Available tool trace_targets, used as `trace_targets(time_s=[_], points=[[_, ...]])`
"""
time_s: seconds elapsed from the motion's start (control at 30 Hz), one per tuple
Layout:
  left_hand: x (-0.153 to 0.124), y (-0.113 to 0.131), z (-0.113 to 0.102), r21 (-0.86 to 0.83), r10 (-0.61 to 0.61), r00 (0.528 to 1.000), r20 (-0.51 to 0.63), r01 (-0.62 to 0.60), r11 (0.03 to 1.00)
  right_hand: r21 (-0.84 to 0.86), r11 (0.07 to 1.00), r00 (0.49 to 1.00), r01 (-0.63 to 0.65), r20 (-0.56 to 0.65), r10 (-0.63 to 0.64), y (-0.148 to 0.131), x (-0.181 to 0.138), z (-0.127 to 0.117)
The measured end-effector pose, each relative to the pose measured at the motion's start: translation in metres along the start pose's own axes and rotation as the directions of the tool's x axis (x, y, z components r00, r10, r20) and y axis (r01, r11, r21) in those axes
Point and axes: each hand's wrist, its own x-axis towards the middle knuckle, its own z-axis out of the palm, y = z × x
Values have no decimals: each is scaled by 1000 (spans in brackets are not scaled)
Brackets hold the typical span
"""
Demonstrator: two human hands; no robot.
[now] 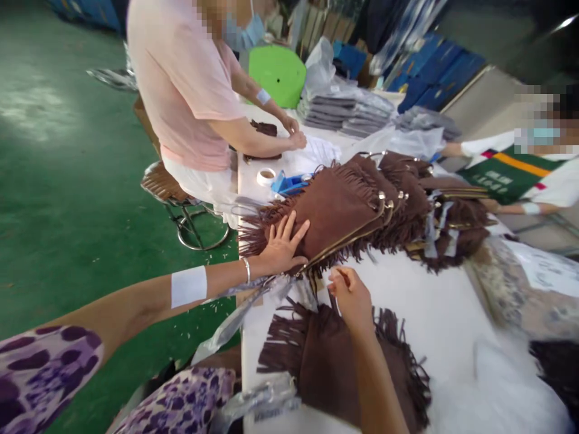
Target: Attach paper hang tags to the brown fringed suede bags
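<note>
My left hand [283,244] lies flat with fingers spread on the top brown fringed suede bag [337,211] of a stack on the white table [429,307]. My right hand [350,295] is closed in a pinch just below that bag's zip edge; what it pinches is too small to make out. Under my right forearm lies another brown fringed bag [316,355].
More fringed bags with metal rings [434,205] pile to the right. A person in a pink shirt [185,78] works at the table's far left by a tape roll [266,176] and blue dispenser [287,182]. Another person's arms [506,208] reach in from the right. Clear plastic sleeves [244,313] hang off the near edge.
</note>
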Motion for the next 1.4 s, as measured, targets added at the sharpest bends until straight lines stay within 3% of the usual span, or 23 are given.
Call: trace_targets(time_s=[0.1,0.17,0.23,0.3,0.4,0.53,0.63,0.7,0.77,0.83,0.93,1.07,1.2,1.4], points=[[9,-4,9,11,5,1000,-10,-4,1000,-158,985,997,-76,-42,70,24,-60,-25],[11,-5,13,20,9,1000,-18,-8,1000,-286,956,998,-58,-27,53,40,-105,-31],[11,-6,15,31,10,1000,-18,-9,999,-376,917,990,135,84,-111,58,-145,-26],[11,-6,14,42,7,1000,-7,-7,999,-488,798,935,354,175,-308,72,-176,-13],[9,-3,6,45,-11,1000,3,11,999,-670,600,882,437,189,-432,82,-201,7],[-13,14,-14,43,-29,998,-58,32,999,-755,502,876,421,195,-441,82,-208,14],[-55,35,-29,-48,102,987,-123,-109,993,-754,530,886,388,148,-439,80,-210,8],[-92,49,-31,-238,173,984,-47,-179,955,-731,583,893,356,81,-443,79,-214,4],[-127,62,-27,-488,143,968,204,-26,872,-690,642,889,334,4,-458,78,-220,2],[-157,74,-18,-642,127,882,454,225,733,-645,691,879,327,-63,-473,75,-228,3],[-186,88,-7,-719,209,758,618,437,541,-596,730,866,336,-108,-488,72,-240,10],[-196,94,-3,-699,255,661,705,589,405,-562,750,865,349,-114,-488,75,-246,18],[-193,95,-6,-704,269,675,687,527,476,-492,803,873,336,-159,-462,78,-245,12],[-184,99,-21,-749,307,709,636,469,468,-329,897,887,296,-252,-386,74,-246,9]])
